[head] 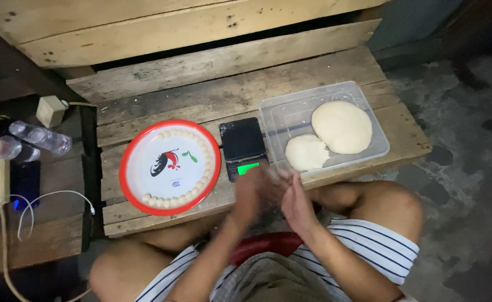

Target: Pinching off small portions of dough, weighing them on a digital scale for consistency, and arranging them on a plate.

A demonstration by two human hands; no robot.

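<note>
A: How are the left hand (252, 193) and right hand (297, 202) being held?

B: Palms are being pressed together, blurred; contents cannot be told; small white dough balls (174, 199) are being ringed along the round red-rimmed tray (131, 193); pale dough slabs (342, 126) are being kept in the clear plastic tub (274, 112) beside the black digital scale (243, 146).

- The person is wearing white shorts (369, 246) with thin dark stripes.
- Both forearms are showing bare, no sleeves.
- Left hand (254, 193) and right hand (297, 202) are showing no rings.

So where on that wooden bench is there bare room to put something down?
Bare planks lie behind the red-rimmed tray and black scale, toward the back boards. The front edge is crowded: tray, scale and clear tub sit close together, hands just before them.
</note>
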